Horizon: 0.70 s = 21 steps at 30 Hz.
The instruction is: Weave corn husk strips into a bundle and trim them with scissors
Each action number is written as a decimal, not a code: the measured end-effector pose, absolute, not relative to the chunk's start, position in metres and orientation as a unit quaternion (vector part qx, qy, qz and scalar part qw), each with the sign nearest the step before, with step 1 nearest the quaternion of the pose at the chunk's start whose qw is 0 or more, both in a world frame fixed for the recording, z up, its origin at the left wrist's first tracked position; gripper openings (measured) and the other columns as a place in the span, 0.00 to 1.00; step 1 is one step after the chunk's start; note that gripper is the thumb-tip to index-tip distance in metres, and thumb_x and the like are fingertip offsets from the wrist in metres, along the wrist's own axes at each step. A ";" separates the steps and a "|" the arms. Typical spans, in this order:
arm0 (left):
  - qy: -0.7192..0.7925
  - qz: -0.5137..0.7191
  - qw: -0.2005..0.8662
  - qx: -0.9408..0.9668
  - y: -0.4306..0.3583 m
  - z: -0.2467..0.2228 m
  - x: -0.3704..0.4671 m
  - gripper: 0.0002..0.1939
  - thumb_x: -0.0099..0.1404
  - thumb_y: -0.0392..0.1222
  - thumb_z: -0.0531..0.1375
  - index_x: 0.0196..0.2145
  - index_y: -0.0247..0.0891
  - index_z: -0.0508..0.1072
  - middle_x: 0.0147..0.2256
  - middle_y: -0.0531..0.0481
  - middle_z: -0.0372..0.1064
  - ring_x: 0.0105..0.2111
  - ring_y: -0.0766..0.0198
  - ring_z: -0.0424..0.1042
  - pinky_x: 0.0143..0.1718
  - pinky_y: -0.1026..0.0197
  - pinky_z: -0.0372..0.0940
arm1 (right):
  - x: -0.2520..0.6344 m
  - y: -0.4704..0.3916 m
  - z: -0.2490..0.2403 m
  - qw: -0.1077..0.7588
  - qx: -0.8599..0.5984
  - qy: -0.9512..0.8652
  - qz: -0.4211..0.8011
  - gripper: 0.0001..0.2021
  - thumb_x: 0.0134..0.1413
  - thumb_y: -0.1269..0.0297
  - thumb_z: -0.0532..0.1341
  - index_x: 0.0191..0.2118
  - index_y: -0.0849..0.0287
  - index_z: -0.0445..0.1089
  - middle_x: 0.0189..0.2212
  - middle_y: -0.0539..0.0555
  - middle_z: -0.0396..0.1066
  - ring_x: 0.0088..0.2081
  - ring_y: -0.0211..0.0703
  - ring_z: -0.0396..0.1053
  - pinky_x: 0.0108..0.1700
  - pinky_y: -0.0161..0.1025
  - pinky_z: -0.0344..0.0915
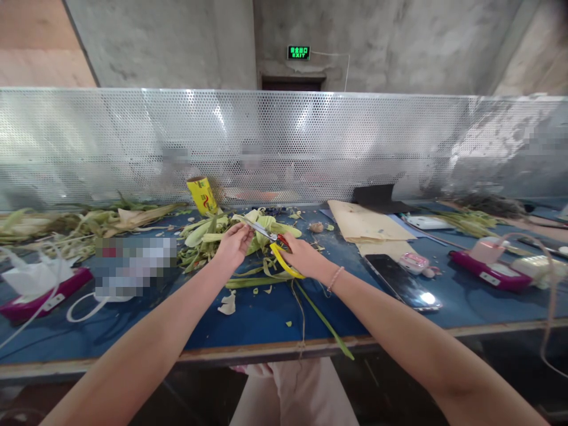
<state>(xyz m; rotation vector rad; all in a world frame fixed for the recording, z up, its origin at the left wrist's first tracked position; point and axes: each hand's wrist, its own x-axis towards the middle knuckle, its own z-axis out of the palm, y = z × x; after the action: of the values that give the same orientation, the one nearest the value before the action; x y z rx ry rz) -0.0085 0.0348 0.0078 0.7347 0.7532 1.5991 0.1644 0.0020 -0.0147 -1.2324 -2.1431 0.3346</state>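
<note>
Centrally, at 12 o'clock from the near table edge: right hand (302,255) closed around the yellow handles of a pair of scissors (271,244), blades pointing toward 10 o'clock. Left hand (234,241) just beside it at 9 o'clock, fingers pinched together on a green corn husk (266,228) close to the blade tips. Whether blades are touching the husk: cannot tell. Thin bracelet (335,278) on the right wrist.

Husk lying on the blue table (266,319), in a loose heap of green leaves (204,236) extending toward 9 o'clock. Cut leaf strips (248,283) directly below both hands; small pale scraps (228,305) nearer the table edge.

At 11 o'clock of the hands: yellow roll (202,195), tilted, against the perforated metal screen (284,142). At 3 o'clock: brown paper (364,228), then a dark phone (402,283) lying flat, with a small pink object (412,262) just beside it. Farther at 3 o'clock: magenta tray (486,272). At far 9 o'clock: second magenta tray (39,293) with white material on it, and a long pile of dried husks (66,222) along the screen.
</note>
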 end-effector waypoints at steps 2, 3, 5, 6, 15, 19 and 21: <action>0.322 0.682 0.577 0.314 0.034 0.009 -0.008 0.09 0.51 0.24 0.57 0.19 0.32 0.67 0.17 0.53 0.66 0.19 0.75 0.66 0.26 0.72 0.63 | 0.164 0.002 -0.014 0.312 -0.469 -0.817 0.124 0.14 0.54 0.58 0.50 0.42 0.62 0.57 0.34 0.61 0.68 0.36 0.49 0.67 0.35 0.40 0.59; 0.323 0.682 0.577 0.313 0.034 0.009 -0.008 0.09 0.52 0.24 0.57 0.19 0.31 0.67 0.17 0.52 0.66 0.19 0.75 0.66 0.26 0.72 0.63 | 0.164 0.002 -0.014 0.309 -0.471 -0.818 0.121 0.14 0.54 0.58 0.50 0.42 0.62 0.57 0.34 0.61 0.68 0.36 0.49 0.67 0.35 0.40 0.59; 0.325 0.680 0.578 0.311 0.033 0.010 -0.008 0.09 0.53 0.24 0.56 0.19 0.31 0.67 0.17 0.52 0.66 0.20 0.74 0.66 0.26 0.72 0.63 | 0.164 0.003 -0.015 0.302 -0.476 -0.817 0.117 0.13 0.54 0.58 0.49 0.42 0.61 0.57 0.33 0.60 0.68 0.35 0.48 0.67 0.34 0.40 0.59; 0.326 0.679 0.579 0.312 0.033 0.010 -0.008 0.09 0.53 0.24 0.56 0.18 0.31 0.67 0.17 0.52 0.66 0.19 0.74 0.66 0.26 0.72 0.63 | 0.164 0.004 -0.016 0.299 -0.481 -0.816 0.116 0.13 0.54 0.58 0.49 0.41 0.61 0.57 0.32 0.60 0.68 0.34 0.48 0.67 0.33 0.39 0.58; 0.316 0.678 0.581 0.322 0.033 0.010 -0.009 0.08 0.52 0.25 0.58 0.18 0.31 0.67 0.17 0.52 0.66 0.20 0.74 0.67 0.25 0.72 0.63 | 0.166 0.010 -0.019 0.304 -0.483 -0.815 0.103 0.13 0.54 0.57 0.48 0.40 0.60 0.58 0.29 0.60 0.68 0.32 0.52 0.68 0.32 0.42 0.59; 0.312 0.670 0.585 0.333 0.033 0.010 -0.010 0.08 0.51 0.25 0.58 0.18 0.31 0.67 0.17 0.51 0.66 0.20 0.73 0.67 0.25 0.73 0.63 | 0.172 0.015 -0.016 0.339 -0.497 -0.791 0.113 0.11 0.54 0.57 0.50 0.39 0.57 0.59 0.29 0.56 0.67 0.34 0.48 0.68 0.35 0.41 0.60; 0.313 0.664 0.587 0.342 0.034 0.010 -0.011 0.08 0.52 0.26 0.58 0.18 0.31 0.68 0.18 0.51 0.67 0.20 0.73 0.67 0.24 0.73 0.63 | 0.176 0.021 -0.016 0.366 -0.508 -0.769 0.130 0.10 0.52 0.57 0.51 0.37 0.56 0.60 0.29 0.54 0.67 0.33 0.45 0.67 0.35 0.40 0.60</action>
<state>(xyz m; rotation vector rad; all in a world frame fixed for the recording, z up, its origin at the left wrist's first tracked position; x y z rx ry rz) -0.0107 0.0340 0.0096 0.7960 0.7300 1.5477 0.1761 0.0210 -0.0163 -1.3063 -1.9774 0.3332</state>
